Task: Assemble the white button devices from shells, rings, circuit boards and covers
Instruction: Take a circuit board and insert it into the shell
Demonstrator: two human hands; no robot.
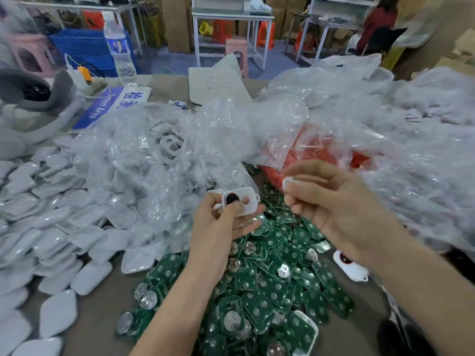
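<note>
Head view: left hand point(218, 227) pinching white shell point(244, 202); right hand point(331, 201) pinching small white piece point(288, 182); both above green circuit-board pile point(270, 283); white covers point(51, 227) left of pile, on worktop point(102, 322).

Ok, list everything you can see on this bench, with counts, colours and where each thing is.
circuit boards: many, green, heaped near centre
covers: many, white, spread at left
plastic bags: several, clear, piled across middle and right
red bag: one, red, under clear plastic right of centre
sign: one, blue, far left
shell: one, white with black spot, held above the boards
small piece: one, white, held beside it
left hand: one, grips the shell
right hand: one, pinches the small piece
</note>
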